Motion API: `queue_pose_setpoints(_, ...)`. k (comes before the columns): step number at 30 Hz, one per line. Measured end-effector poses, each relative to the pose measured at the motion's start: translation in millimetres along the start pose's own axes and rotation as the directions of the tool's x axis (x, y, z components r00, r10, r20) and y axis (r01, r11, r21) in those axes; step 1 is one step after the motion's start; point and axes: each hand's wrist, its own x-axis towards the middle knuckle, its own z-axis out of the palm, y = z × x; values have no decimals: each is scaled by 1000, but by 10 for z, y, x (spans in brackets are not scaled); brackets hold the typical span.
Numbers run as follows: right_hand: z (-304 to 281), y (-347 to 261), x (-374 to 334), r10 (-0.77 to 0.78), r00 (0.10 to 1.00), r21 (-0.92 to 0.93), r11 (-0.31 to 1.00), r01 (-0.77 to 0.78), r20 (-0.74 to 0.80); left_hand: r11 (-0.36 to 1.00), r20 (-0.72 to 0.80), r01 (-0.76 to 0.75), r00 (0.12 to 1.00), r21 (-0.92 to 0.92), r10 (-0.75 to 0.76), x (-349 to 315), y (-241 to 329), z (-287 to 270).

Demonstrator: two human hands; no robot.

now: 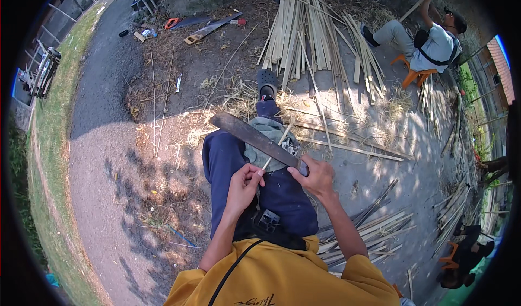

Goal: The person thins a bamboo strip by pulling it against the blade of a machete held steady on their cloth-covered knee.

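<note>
My left hand (245,185) pinches the near end of a thin pale bamboo strip (286,133) between thumb and fingers. The strip slants away over my lap, crossing beneath a machete. Closed around the machete's handle end is my right hand (316,177); its thumb points toward the blade. The broad dark machete blade (244,132) reaches up and left across my thighs, its blunt tip past my left knee. Under blade and strip, a grey-green cloth (256,155) is spread over my leg. The handle itself is mostly hidden by my right hand.
Long pale strips (296,29) lie piled ahead, with curly shavings (239,101) around my foot. Far left are a handsaw (190,22) and another saw-like tool (213,27). At far right a person (434,48) sits on an orange stool (417,74). More strips (369,235) lie by my right side.
</note>
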Motion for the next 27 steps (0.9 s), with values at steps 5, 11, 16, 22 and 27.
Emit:
queue_pose_setpoints(5,54,-115,21,-27,1000,31,999,26,12,997,-32,-54,998,61,56,-25,-36,17)
queue_pose_setpoints(11,105,-97,-10,17,999,49,999,-18,34,993,-78,-67,994,94,75,-169,34,-11)
queue_pose_setpoints(16,103,-89,-61,-27,999,57,998,28,-23,992,-144,-18,989,121,35,-201,11,-37)
queue_pose_setpoints(22,60,-117,-55,16,999,69,997,-18,30,994,-101,-9,995,106,20,-54,93,47)
queue_pose_setpoints(27,185,-30,-69,13,1000,1,1000,-13,13,984,-86,3,996,175,13,17,182,72)
